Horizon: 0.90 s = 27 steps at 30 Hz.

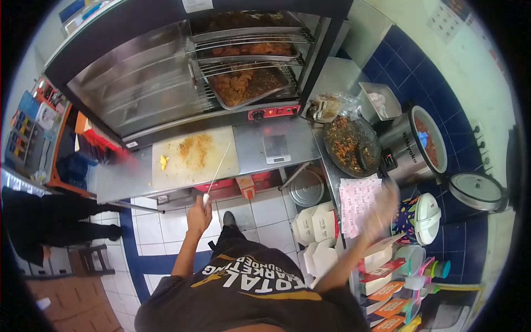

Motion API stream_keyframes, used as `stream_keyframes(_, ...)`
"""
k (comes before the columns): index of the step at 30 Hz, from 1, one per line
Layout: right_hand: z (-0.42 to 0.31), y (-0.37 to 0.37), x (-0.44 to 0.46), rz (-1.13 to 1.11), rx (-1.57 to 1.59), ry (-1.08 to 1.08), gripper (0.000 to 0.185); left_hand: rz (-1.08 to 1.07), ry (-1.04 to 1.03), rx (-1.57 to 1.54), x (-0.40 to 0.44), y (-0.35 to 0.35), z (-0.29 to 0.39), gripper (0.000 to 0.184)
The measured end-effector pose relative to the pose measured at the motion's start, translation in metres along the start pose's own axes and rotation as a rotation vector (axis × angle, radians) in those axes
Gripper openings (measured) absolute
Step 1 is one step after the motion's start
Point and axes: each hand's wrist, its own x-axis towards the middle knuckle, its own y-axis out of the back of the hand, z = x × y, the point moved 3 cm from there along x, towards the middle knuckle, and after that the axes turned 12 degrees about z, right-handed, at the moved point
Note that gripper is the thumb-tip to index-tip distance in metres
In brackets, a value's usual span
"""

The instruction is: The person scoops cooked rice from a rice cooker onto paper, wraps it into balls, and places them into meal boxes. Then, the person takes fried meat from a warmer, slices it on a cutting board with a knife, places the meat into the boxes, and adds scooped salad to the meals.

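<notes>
My left hand (199, 217) is closed around the white handle of a long thin knife (219, 170). The blade points up and away, its tip over a white cutting board (166, 174) strewn with brown crumbs (195, 151). A small yellow piece (164, 161) lies on the board's left part. Over at the right, my right hand (383, 207) is smeared by motion, so its fingers cannot be made out. It is at the right edge of pink-printed wrapping paper (355, 200), near a patterned tub with a white lid (425, 220).
A warming cabinet (138, 83) with trays of fried food (249, 86) stands behind the board. A digital scale (276, 148) sits on the steel counter. On the right are a stone mortar (348, 141) with chili mix, a steel cooker (412, 144) and takeaway boxes (316, 224). Someone in black stands left.
</notes>
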Motion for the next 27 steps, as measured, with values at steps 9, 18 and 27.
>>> stream_keyframes(9,-0.124,-0.449,-0.021,-0.373,-0.189,0.832,0.031,0.087,-0.358,0.178,0.115,-0.010,-0.037,0.030)
stream_keyframes(18,-0.194,-0.507,-0.147,-0.733,0.230,0.932,0.015,0.299,-0.256,0.076,0.144,0.001,-0.045,0.043)
stream_keyframes(27,-0.175,-0.524,-0.209,-0.599,-0.129,0.717,0.039,1.305,-0.137,0.217,0.320,0.236,-0.096,0.065)
